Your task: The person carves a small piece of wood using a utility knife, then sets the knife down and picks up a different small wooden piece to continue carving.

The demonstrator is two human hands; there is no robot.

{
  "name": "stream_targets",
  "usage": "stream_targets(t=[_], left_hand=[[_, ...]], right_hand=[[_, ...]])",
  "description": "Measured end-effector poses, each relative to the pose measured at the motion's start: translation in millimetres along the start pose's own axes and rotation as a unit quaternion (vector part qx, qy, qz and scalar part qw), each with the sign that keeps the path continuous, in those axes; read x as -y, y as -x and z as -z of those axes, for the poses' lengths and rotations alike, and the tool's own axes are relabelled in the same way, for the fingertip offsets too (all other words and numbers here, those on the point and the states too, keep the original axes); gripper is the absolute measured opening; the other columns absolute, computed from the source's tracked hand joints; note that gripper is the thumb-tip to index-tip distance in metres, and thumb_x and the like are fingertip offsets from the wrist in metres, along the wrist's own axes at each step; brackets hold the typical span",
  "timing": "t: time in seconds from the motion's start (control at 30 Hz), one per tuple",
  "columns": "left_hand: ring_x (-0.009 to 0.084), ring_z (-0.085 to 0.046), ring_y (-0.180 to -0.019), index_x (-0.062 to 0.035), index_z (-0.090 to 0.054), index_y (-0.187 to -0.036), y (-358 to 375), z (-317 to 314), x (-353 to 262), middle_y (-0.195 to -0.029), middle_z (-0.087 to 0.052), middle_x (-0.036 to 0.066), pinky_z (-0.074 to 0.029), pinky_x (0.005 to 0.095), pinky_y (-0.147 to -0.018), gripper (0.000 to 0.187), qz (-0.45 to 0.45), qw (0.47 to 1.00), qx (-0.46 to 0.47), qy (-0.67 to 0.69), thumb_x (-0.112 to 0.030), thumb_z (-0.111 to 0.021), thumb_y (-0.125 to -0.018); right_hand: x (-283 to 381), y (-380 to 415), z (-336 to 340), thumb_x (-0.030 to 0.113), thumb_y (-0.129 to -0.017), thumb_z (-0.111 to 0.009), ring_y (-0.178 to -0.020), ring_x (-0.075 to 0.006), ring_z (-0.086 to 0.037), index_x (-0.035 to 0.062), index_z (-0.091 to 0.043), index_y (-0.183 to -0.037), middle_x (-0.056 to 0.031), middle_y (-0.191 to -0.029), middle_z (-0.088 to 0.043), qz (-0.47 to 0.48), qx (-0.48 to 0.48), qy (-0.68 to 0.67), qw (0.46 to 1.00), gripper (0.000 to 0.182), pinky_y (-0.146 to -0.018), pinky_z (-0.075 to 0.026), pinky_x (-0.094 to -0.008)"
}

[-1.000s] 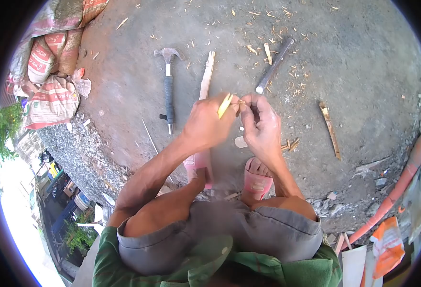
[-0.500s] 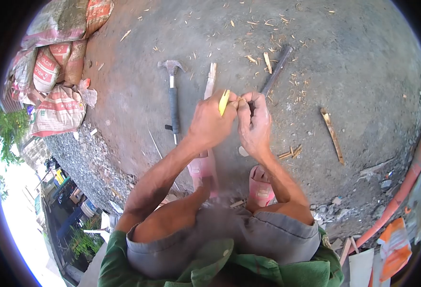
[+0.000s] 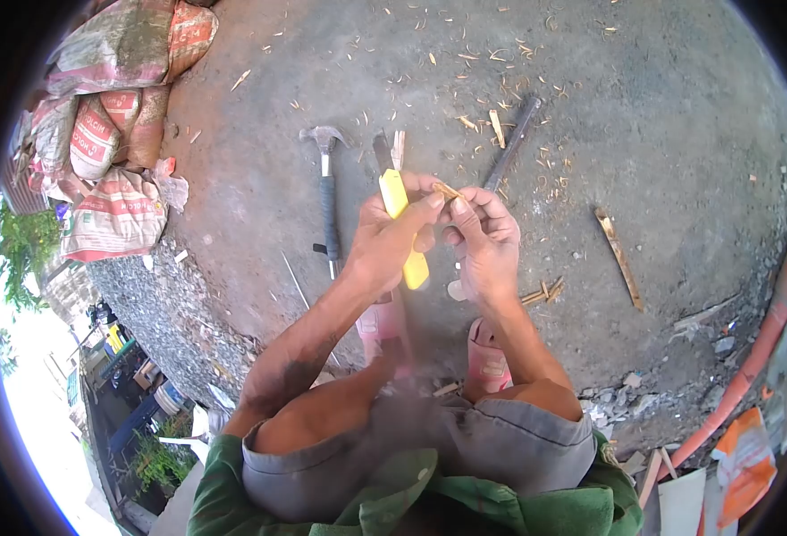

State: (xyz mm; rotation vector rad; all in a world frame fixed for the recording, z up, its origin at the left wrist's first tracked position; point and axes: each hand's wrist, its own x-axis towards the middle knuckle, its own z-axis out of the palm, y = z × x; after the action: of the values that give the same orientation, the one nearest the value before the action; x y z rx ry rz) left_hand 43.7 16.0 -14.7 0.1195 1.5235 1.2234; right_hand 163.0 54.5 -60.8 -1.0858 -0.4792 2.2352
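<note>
My left hand (image 3: 382, 246) is closed round a yellow utility knife (image 3: 393, 191), its dark blade pointing up and away from me. Between the fingertips of both hands sits a small wooden peg-like piece (image 3: 448, 190). My right hand (image 3: 490, 246) pinches that piece from the right, with its fingers curled. Left of my hands, a claw hammer (image 3: 327, 192) lies on the ground, head away from me. Just beyond my left hand stretches a pale wood strip (image 3: 399, 147), partly hidden by the hand and knife.
A dark metal bar (image 3: 514, 143) lies beyond my right hand among scattered wood shavings. Several short sticks (image 3: 545, 291) and a longer wood strip (image 3: 619, 259) are to the right. Cement bags (image 3: 112, 214) are piled at left; an orange pipe (image 3: 762, 339) runs along the right.
My left hand has turned the knife, so its body and blade now show lengthwise. The small wooden piece between my fingertips is more visible, and the view has shifted slightly.
</note>
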Motion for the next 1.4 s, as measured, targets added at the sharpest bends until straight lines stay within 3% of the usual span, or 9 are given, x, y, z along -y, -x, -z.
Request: stream_targets(t=[0.2,0.47,0.7,0.9,0.93,1.13,1.23,1.3,1.4], left_hand=[[0.0059,-0.054,-0.066,0.001,-0.063,-0.106,-0.9,18.1,-20.9,-0.077,-0.062,0.001,-0.044,0.0218,-0.055,0.021,0.001,0.947,0.048,-0.319,-0.013,-0.065,-0.09],[0.0052,-0.053,-0.063,0.0001,-0.063,-0.098,7.4,3.5,12.6,-0.076,-0.061,0.002,-0.042,0.0205,-0.053,0.014,0.013,0.991,0.006,-0.133,-0.011,-0.064,-0.089],[0.0049,-0.052,-0.066,-0.0023,-0.06,-0.105,10.7,2.2,0.5,-0.081,-0.059,0.001,-0.043,0.0211,-0.053,0.021,0.038,0.979,-0.001,-0.201,-0.015,-0.063,-0.089],[0.0281,-0.056,-0.088,-0.0011,-0.049,-0.118,-13.1,33.6,59.1,-0.101,-0.054,0.016,-0.047,0.0373,-0.075,0.038,-0.103,0.848,0.005,-0.52,-0.022,-0.06,-0.089],[0.0378,-0.054,-0.091,0.0006,-0.049,-0.118,-14.2,31.8,68.3,-0.098,-0.052,0.022,-0.044,0.0416,-0.082,0.039,-0.12,0.852,0.002,-0.509,-0.022,-0.062,-0.088],[0.0375,-0.055,-0.092,0.0007,-0.053,-0.115,-7.2,24.5,82.7,-0.098,-0.053,0.021,-0.045,0.0428,-0.082,0.038,-0.16,0.809,-0.027,-0.566,-0.021,-0.066,-0.087],[0.038,-0.057,-0.091,0.0018,-0.055,-0.112,-26.4,15.0,75.2,-0.097,-0.055,0.02,-0.046,0.0447,-0.08,0.037,-0.328,0.745,-0.046,-0.579,-0.022,-0.068,-0.086],[0.0381,-0.059,-0.087,0.0029,-0.056,-0.108,-51.2,-6.4,66.5,-0.095,-0.058,0.02,-0.048,0.0461,-0.077,0.036,-0.269,0.805,-0.008,-0.528,-0.022,-0.068,-0.085],[0.0368,-0.062,-0.084,0.0025,-0.056,-0.102,-89.9,-35.3,56.0,-0.094,-0.061,0.02,-0.049,0.0461,-0.073,0.035,-0.284,0.788,0.044,-0.545,-0.025,-0.07,-0.084]], right_hand=[[27.8,-5.0,30.0,0.015,-0.09,-0.067,-0.074,-0.0049,-0.056,0.0061,-0.064,-0.103,0.0031,-0.083,-0.063,0.002,0.06,0.252,0.966,0.016,-0.061,-0.044,-0.0215],[9.8,1.0,13.5,0.009,-0.089,-0.066,-0.076,-0.0056,-0.058,0.0064,-0.062,-0.117,0.002,-0.087,-0.065,-0.072,-0.011,-0.061,0.995,0.028,-0.062,-0.045,-0.0211],[9.2,2.1,20.5,0.005,-0.089,-0.065,-0.08,-0.007,-0.06,0.0037,-0.059,-0.125,-0.0016,-0.094,-0.067,-0.069,0.0,-0.004,0.998,0.037,-0.061,-0.046,-0.0215],[-10.7,-6.2,53.7,0.004,-0.089,-0.064,-0.079,-0.0086,-0.06,0.0013,-0.059,-0.122,-0.0035,-0.093,-0.066,0.011,-0.067,0.087,0.994,0.034,-0.061,-0.046,-0.0222],[-10.2,-7.1,59.3,0.004,-0.089,-0.064,-0.079,-0.0088,-0.06,0.0016,-0.06,-0.122,-0.0034,-0.093,-0.066,0.008,-0.075,0.079,0.994,0.034,-0.061,-0.047,-0.0221],[-8.7,-10.9,79.9,0.005,-0.087,-0.064,-0.076,-0.0133,-0.064,0.0,-0.064,-0.115,-0.0084,-0.087,-0.069,0.094,-0.179,0.319,0.926,0.029,-0.069,-0.05,-0.0267],[1.2,-14.8,86.8,0.005,-0.086,-0.063,-0.076,-0.0161,-0.066,-0.0012,-0.064,-0.113,-0.0123,-0.084,-0.07,0.127,-0.217,0.42,0.872,0.028,-0.071,-0.051,-0.03],[7.5,-13.5,83.6,0.005,-0.085,-0.062,-0.076,-0.0175,-0.066,-0.0012,-0.064,-0.113,-0.0139,-0.084,-0.07,0.123,-0.22,0.436,0.864,0.028,-0.072,-0.052,-0.0315],[13.6,-24.1,82.4,0.005,-0.085,-0.061,-0.078,-0.0205,-0.068,-0.0003,-0.064,-0.113,-0.0155,-0.087,-0.07,0.119,-0.197,0.453,0.861,0.029,-0.072,-0.052,-0.0332]])
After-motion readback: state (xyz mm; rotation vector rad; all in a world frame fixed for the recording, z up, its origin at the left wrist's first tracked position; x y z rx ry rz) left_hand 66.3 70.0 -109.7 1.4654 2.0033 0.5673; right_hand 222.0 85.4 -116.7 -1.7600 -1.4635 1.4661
